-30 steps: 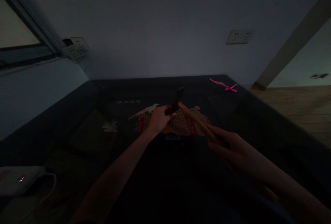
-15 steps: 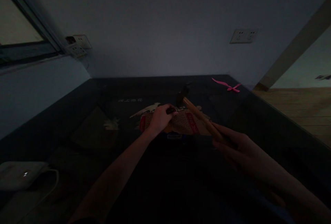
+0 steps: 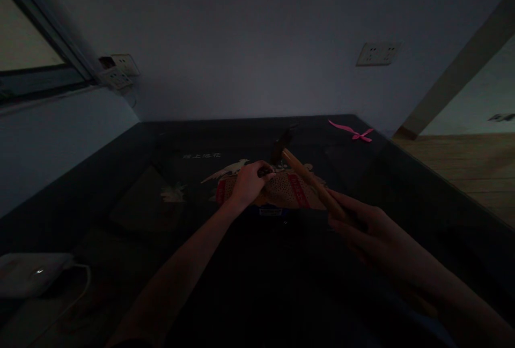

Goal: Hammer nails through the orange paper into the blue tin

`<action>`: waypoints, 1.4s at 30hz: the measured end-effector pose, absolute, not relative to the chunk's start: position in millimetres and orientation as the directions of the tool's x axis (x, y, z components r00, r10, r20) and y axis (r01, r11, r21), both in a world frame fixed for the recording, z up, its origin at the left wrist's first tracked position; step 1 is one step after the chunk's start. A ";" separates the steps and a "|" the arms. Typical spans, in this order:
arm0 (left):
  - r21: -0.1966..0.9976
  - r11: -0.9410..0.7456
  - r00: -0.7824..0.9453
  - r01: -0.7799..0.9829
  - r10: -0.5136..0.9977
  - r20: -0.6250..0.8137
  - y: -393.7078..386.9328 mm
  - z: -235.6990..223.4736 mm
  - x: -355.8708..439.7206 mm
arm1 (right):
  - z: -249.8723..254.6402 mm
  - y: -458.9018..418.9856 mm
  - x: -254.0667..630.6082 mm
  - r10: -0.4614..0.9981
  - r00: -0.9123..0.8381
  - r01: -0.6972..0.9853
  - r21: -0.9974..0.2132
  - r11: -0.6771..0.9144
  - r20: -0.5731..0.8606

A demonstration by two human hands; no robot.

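Observation:
My right hand (image 3: 368, 224) is closed round the wooden handle of a hammer (image 3: 308, 176). Its dark head is raised just beyond and to the right of my left fingers. My left hand (image 3: 248, 183) is closed in a pinch, with thumb and forefinger around something small and dark that the dim light does not let me make out. Under the left hand lies a flat tan piece with dark speckles and red bands (image 3: 281, 190), which looks like packaging. A blue-edged label (image 3: 270, 212) shows at its near side.
The dark table (image 3: 241, 283) carries printed pale pictures and lettering. A pink ribbon (image 3: 356, 134) lies at the far right corner. At the near left is a white box-shaped device (image 3: 34, 273) with a white cable. Wall sockets (image 3: 377, 54) sit behind the table.
The hammer head has lifted slightly up and to the right, away from my left fingers. My left hand stays at the speckled piece. The view has shifted a little.

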State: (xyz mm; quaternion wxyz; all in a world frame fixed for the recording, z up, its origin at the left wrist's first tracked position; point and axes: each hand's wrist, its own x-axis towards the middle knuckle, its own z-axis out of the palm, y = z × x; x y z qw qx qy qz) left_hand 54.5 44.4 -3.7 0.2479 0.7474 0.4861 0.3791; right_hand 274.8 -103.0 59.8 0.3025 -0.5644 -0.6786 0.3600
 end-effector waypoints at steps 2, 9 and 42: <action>0.727 -0.390 0.234 0.565 0.921 0.311 43.9 -2.4 54.7 | 57.1 -103.0 274.9 0.983 -0.180 0.548 -0.834 0.064 -0.042; 0.733 -0.432 0.287 0.526 0.901 0.325 40.5 4.3 53.7 | 42.0 -110.1 279.4 0.988 -0.104 0.353 -0.933 -0.070 -0.113; 0.766 -0.426 0.307 0.482 0.901 0.308 45.3 5.0 44.2 | 8.0 -114.5 292.2 0.981 -0.077 0.209 -0.965 -0.161 -0.180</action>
